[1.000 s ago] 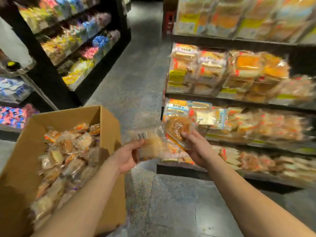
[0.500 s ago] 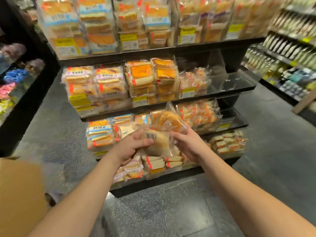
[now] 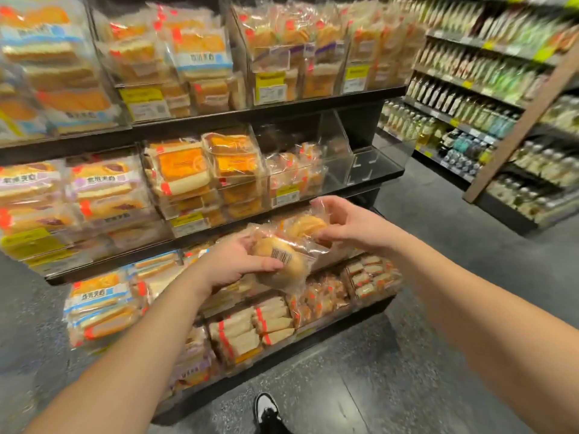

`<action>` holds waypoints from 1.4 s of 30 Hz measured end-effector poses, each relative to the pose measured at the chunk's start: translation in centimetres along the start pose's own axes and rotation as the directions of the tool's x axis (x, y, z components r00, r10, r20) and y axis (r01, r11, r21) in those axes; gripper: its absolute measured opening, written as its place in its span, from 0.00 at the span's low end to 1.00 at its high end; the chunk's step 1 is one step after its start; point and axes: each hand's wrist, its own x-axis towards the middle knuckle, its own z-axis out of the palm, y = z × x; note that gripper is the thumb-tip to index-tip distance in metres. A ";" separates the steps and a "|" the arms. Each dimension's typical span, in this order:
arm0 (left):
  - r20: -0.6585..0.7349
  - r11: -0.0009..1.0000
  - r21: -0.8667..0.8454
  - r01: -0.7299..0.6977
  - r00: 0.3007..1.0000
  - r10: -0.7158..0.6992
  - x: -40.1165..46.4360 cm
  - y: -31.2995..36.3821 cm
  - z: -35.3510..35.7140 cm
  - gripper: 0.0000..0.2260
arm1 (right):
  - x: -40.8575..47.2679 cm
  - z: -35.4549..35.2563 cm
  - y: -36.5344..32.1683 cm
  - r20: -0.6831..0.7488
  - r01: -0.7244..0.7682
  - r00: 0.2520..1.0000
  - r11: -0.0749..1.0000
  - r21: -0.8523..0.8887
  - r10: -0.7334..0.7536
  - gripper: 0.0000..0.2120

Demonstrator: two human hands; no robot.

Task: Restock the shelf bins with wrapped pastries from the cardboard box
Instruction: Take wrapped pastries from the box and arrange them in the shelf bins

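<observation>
Your left hand (image 3: 233, 264) grips a wrapped bun (image 3: 282, 267), barcode side up, thumb across the top. Your right hand (image 3: 351, 227) pinches a second wrapped pastry (image 3: 305, 225) by its plastic, fingers curled, just beside and slightly above the first; the wrappers touch. Both are held in front of the middle rows of the shelf (image 3: 250, 112), below a clear bin (image 3: 294, 180) that is only part full. The bin (image 3: 372, 161) to its right looks bare. Packed sandwiches (image 3: 269, 330) sit lower down. Your shoe (image 3: 266, 408) shows on the floor (image 3: 360, 386). Bottles (image 3: 470, 111) line the far right shelves.
</observation>
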 end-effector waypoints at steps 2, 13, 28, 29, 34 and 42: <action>0.030 0.997 0.063 -0.042 0.999 0.040 2.5 0.9 -0.8 0.36 | 2.3 -2.7 -2.0 0.051 0.019 0.999 0.928 -0.372 0.000 0.33; 0.203 0.738 0.637 -0.222 0.972 0.117 15.2 4.8 -4.9 0.26 | 14.9 -9.0 -3.8 0.257 0.089 0.952 0.654 -0.751 0.165 0.10; -0.086 0.849 0.514 0.124 0.992 -0.093 26.2 5.3 -5.9 0.25 | 23.9 -22.1 0.9 0.033 -0.084 0.988 0.693 -0.717 0.154 0.22; -0.121 0.851 0.503 0.151 0.987 -0.104 27.2 5.5 -5.7 0.25 | 24.9 -23.5 1.0 0.025 -0.091 0.988 0.700 -0.708 0.154 0.22; -0.223 0.823 0.515 0.242 0.964 -0.144 30.6 6.9 -4.6 0.26 | 29.6 -28.6 2.2 0.043 -0.066 0.988 0.653 -0.755 0.150 0.27; -0.377 0.824 0.441 0.356 0.906 -0.190 33.3 6.9 -3.8 0.27 | 36.1 -30.4 4.1 0.054 -0.052 0.984 0.563 -0.825 0.170 0.23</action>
